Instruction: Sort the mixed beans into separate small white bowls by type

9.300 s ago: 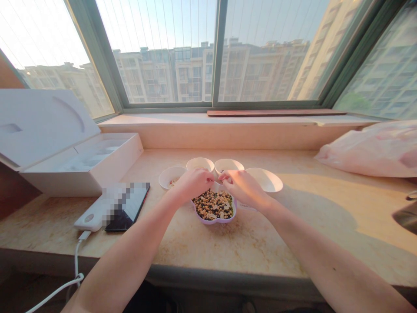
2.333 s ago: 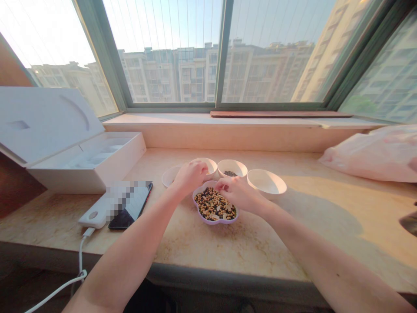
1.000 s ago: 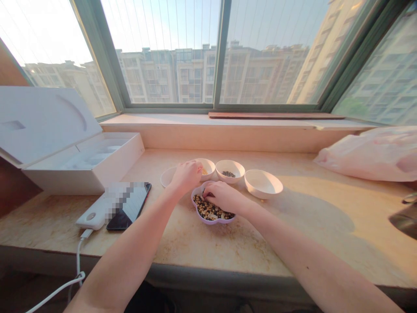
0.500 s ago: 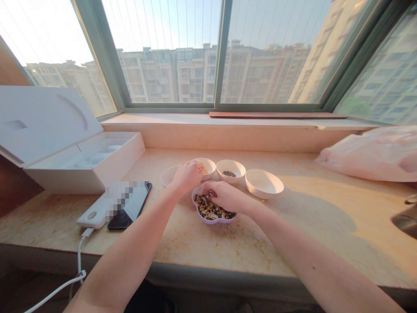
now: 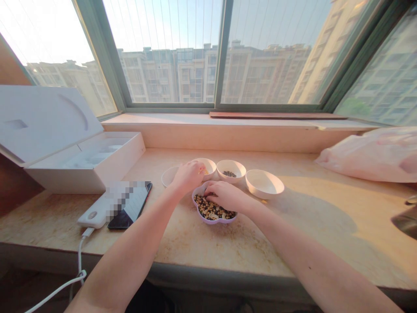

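Observation:
A purple, lobed bowl [image 5: 216, 221] holds a mix of dark and yellowish beans or seeds [image 5: 208, 208]. My right hand [image 5: 225, 195] dips into its far side, fingertips pinched together among the pieces; whatever they grip is hidden. Over the white bowl with yellow bits [image 5: 211, 167], my left hand [image 5: 190, 174] is closed with its fingertips at the inside of the rim, and I cannot make out what is in them. Beside it stands a white bowl of dark seeds [image 5: 230, 167]. Farther right is a white bowl [image 5: 264, 191] with no contents visible. A leftmost white bowl [image 5: 167, 177] is partly behind my left hand.
On the left sit an open white box [image 5: 120, 158], a white power bank [image 5: 94, 217] with a cable [image 5: 80, 252], and a dark phone [image 5: 124, 221]. A plastic bag [image 5: 371, 156] lies at the right by the window. The counter's front edge [image 5: 228, 269] runs below my forearms.
My right hand's fingers have shifted slightly to the right and closed more among the beans. My left hand stays at the same white bowl with hardly any movement.

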A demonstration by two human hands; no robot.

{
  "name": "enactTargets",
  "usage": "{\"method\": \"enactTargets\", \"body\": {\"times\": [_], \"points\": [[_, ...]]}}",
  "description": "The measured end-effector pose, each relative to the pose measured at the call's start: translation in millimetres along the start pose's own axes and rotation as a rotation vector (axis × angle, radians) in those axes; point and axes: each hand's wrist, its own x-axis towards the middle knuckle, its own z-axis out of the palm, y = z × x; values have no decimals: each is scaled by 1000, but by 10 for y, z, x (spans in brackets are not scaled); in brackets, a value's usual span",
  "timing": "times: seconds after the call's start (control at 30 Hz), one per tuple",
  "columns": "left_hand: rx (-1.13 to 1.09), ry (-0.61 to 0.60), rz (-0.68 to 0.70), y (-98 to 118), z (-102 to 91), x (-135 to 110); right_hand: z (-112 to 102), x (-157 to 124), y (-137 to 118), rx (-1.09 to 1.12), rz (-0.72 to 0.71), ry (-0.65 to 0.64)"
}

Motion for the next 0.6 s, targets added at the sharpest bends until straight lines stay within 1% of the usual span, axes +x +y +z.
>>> {"method": "enactTargets", "body": {"times": [0.13,0.27,0.4,0.5,0.6], "points": [[-10,-1,-2,3,0,-5,16,-12,4,6,30,8],[-4,-4,-5,11,-10,-13,25,-21,-27,-11,28,18],[8,-2,-7,19,-41,-20,-48,-33,-63,41,32,56],[-10,-9,-5,25,-68,-27,-159,-68,3,111,119,164],[-67,1,-9,36,-88,-34,-276,-125,179,88,249,247]]}}
